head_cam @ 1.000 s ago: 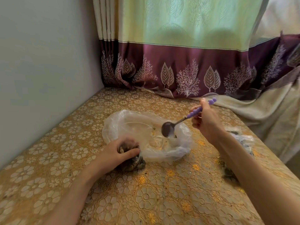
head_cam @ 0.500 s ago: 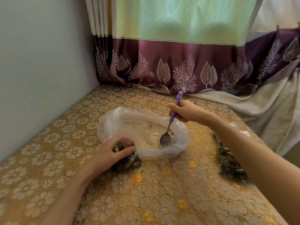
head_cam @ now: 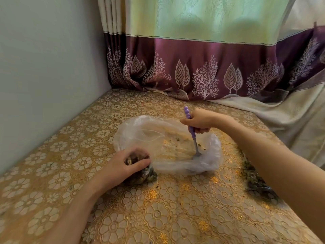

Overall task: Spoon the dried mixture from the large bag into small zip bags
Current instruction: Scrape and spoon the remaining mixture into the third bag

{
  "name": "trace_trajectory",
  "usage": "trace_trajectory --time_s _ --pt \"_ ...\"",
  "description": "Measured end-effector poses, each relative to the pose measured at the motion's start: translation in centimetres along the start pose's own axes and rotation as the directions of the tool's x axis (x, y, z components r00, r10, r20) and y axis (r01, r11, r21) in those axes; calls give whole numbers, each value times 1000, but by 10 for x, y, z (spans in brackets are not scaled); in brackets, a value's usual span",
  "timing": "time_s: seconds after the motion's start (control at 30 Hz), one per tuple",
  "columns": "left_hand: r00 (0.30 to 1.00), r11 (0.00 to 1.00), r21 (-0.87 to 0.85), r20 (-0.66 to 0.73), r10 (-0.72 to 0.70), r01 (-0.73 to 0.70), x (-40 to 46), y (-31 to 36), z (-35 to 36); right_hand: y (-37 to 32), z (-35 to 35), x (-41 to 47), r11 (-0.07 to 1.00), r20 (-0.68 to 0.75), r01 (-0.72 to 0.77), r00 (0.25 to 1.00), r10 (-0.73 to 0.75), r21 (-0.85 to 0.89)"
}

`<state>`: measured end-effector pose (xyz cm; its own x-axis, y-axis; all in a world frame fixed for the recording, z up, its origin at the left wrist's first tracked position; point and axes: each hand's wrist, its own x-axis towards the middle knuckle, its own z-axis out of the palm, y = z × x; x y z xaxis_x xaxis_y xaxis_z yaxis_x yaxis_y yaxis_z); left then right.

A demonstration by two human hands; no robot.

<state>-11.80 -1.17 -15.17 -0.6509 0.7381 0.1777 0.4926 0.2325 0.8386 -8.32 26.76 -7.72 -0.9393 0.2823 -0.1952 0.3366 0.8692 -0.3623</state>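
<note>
My right hand (head_cam: 198, 120) is wrapped tight around the purple spoon (head_cam: 190, 131), fist style, with the handle end sticking up past my thumb. The spoon points almost straight down, and its bowl is at the bottom of the big bag (head_cam: 167, 143), on the right side. The big bag lies open in the middle of the table (head_cam: 158, 217). It is thin, clear and floppy, and it looks nearly empty; I see only a few bits of dried mix (head_cam: 200, 145) stuck near the spoon. My left hand (head_cam: 123, 166) curls around a small bag (head_cam: 144, 175) at the near left edge of the big bag, and I am holding it there on the table. It is already full of dark mix. More dark mix (head_cam: 258, 180) sits on the right, partly hidden by my right arm; I cannot tell if it is in a bag. The big bag is so soft and light that I think it will slide or bunch up when I scrape, so I should push gently and scoop toward a corner. The small bag is soft too and could tip, so I should hold it just below its mouth. The mix is light and crumbly and could easily fall off the spoon.
</note>
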Motion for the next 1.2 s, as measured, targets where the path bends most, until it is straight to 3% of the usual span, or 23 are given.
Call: trace_trajectory --time_s 0.2,0.7,1.03,1.2 --pt "1000 1000 3 3 8 -8 0 -2 0 9 2 -7 965 141 -111 987 79 237" --pt "999 999 14 4 -32 32 -2 -1 -1 -1 19 -5 807 318 -235 946 62 542" --pt "999 998 -22 -16 -51 50 -3 1 0 10 8 -9 693 262 -256 960 100 674" --pt "997 997 -27 -15 -75 74 -2 -1 0 9 0 -13 618 33 -130 986 166 775"
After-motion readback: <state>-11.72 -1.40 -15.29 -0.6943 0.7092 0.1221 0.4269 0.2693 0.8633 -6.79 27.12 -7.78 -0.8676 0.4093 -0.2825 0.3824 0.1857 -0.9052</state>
